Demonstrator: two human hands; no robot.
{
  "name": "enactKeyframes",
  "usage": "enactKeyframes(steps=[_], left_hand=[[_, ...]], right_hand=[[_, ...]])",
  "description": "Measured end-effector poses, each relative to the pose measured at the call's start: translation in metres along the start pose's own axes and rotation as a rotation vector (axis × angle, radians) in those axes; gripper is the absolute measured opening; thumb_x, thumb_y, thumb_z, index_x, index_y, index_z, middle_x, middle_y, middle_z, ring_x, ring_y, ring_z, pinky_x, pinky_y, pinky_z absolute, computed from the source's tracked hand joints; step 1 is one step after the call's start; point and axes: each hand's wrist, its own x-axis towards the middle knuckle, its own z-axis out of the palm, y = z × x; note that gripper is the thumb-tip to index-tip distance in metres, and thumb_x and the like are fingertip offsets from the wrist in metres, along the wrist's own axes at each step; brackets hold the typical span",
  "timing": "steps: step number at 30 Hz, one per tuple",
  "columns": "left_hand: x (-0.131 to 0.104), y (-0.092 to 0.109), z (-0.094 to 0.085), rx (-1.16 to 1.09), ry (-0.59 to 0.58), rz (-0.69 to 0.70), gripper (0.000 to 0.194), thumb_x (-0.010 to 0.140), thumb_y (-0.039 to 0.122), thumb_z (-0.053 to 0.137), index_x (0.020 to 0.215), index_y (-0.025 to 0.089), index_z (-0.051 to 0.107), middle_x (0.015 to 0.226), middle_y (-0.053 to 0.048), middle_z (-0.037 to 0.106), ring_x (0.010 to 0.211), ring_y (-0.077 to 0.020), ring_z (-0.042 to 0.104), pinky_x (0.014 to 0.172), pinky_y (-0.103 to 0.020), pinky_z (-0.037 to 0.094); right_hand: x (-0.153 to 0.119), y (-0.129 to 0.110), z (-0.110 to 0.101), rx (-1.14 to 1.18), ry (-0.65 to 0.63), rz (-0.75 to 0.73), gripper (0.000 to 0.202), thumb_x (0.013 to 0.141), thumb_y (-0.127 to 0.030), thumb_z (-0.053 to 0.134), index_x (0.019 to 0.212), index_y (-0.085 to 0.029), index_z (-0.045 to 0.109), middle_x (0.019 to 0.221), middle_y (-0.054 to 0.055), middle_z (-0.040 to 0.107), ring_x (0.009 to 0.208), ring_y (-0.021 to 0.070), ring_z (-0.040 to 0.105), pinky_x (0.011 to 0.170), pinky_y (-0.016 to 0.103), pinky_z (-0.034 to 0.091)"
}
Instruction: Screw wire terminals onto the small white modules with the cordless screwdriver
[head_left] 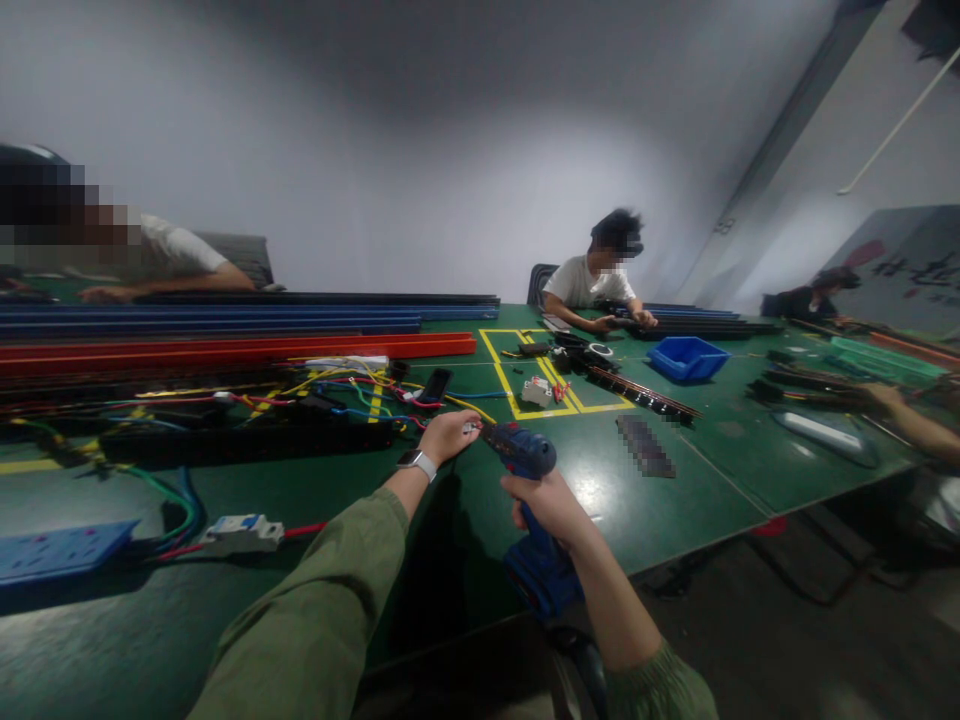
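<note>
1. The right hand was clamped on the grip of the blue cordless driver, held over the bench's near edge.
2. The left hand was pinched together at the driver's nose (likely steadying the bit).
3. Loose wires crowded the bench's left side; open green surface lay to the right, toward the blue bin.

Electrical assembly workshop: green workbench, loose wires, circuit breakers.
</note>
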Motion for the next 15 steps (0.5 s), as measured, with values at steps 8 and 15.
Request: enactKeyframes(steps=[8, 15], left_hand=[[-0.0001, 0.0019, -0.0021, -0.001, -0.008, 0.013, 0.027, 0.081, 0.031, 0.063, 0.107, 0.026, 0.068, 0.097, -0.001, 0.074, 0.091, -0.0179, 0.069, 0.087, -0.028, 0.052], [0.0003, 0.0029, -0.0027, -0.004, -0.003, 0.017, 0.026, 0.081, 0.031, 0.063, 0.106, 0.027, 0.068, 0.097, 0.000, 0.074, 0.091, -0.0176, 0.069, 0.086, -0.027, 0.051]], right_hand=[[-0.0006, -0.0018, -0.0009, 0.026, -0.008, 0.007, 0.035, 0.073, -0.027, 0.063, 0.105, -0.016, 0.053, 0.049, -0.009, 0.049, 0.035, 0.0138, 0.053, 0.036, 0.022, 0.036], [-0.0005, -0.0016, -0.0002, 0.015, -0.008, 0.012, 0.034, 0.073, -0.027, 0.062, 0.104, -0.016, 0.054, 0.045, -0.010, 0.045, 0.035, 0.0147, 0.053, 0.037, 0.023, 0.035]])
